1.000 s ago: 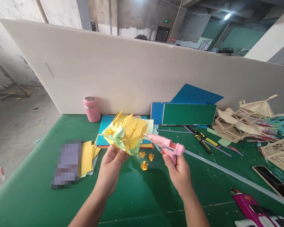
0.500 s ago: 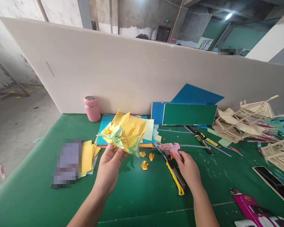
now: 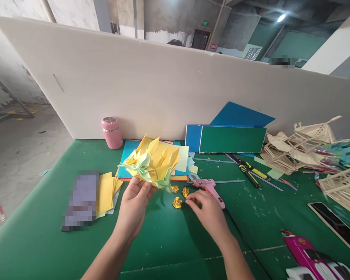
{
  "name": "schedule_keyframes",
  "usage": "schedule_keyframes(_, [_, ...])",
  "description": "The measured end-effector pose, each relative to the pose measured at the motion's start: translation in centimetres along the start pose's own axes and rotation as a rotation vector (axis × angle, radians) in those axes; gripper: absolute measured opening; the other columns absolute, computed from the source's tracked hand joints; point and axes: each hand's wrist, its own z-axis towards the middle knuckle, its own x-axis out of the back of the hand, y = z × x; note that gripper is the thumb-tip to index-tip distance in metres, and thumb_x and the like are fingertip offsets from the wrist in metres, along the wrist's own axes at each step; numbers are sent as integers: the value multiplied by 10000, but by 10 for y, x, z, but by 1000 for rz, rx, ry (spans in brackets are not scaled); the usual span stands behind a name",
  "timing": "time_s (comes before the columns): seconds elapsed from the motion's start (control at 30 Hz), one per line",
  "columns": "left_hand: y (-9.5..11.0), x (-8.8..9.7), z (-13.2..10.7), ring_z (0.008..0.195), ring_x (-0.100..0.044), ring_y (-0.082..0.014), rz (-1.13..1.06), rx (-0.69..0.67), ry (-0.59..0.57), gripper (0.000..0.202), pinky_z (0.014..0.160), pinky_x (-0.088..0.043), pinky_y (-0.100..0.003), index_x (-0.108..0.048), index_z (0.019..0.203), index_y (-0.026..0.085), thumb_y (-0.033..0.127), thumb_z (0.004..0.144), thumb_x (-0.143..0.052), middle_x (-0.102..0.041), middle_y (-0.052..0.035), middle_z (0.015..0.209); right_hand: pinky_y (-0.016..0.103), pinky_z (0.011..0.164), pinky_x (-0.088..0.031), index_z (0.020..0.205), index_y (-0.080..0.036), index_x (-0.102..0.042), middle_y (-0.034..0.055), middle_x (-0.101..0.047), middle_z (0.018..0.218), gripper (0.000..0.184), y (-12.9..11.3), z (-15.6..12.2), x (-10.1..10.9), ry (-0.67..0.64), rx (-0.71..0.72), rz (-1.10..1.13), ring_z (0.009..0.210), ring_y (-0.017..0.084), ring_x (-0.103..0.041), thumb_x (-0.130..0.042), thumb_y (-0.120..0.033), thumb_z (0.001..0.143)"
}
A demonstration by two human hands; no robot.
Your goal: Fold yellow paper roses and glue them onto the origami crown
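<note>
My left hand (image 3: 135,202) pinches the lower edge of a folded yellow paper piece (image 3: 160,159) with pointed flaps and green paper leaves (image 3: 141,168), raised above the table. Beside it, my right hand (image 3: 205,212) is close to the tabletop, thumb and forefinger slightly apart. Its fingertips are near a small orange-yellow paper flower (image 3: 177,202); whether they touch it I cannot tell. Two more little flowers (image 3: 185,192) lie just behind. A pink glue gun (image 3: 205,184) rests on the green table past my right hand, its black cord running toward me.
On the left are a pink flask (image 3: 112,133), a blurred dark flat object (image 3: 83,200) and yellow paper sheets (image 3: 105,194). To the right lie pliers (image 3: 246,170), wooden stick models (image 3: 282,151), a phone (image 3: 335,225) and a magenta device (image 3: 305,252). A white partition (image 3: 163,89) stands behind.
My right hand has let go of the glue gun, now lying on the table, and moved left toward the small flowers. The yellow knife is now out of sight. My left hand keeps its hold.
</note>
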Motion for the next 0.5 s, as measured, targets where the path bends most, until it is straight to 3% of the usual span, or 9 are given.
schedule_keyframes(0.17, [1,-1,0,1057,-632,-251,-19,-3,-18,423,903,-511,-359,-629,1104,215,321,704,-718,-694,-76,1138,302,552,-460,639,-204,-604,28,-659,661,231,-17,1,-18,-13,95,-83,641,203,-618,-511,-147,842])
schedule_keyframes(0.5, [3,-4,-3,1041,-641,-256,-6,18,-20,421,899,-515,-370,-635,1095,202,316,697,-713,-705,-81,1109,284,539,-444,616,-191,-566,20,-634,635,226,-17,2,-20,-20,154,-162,628,194,-605,-517,-87,810])
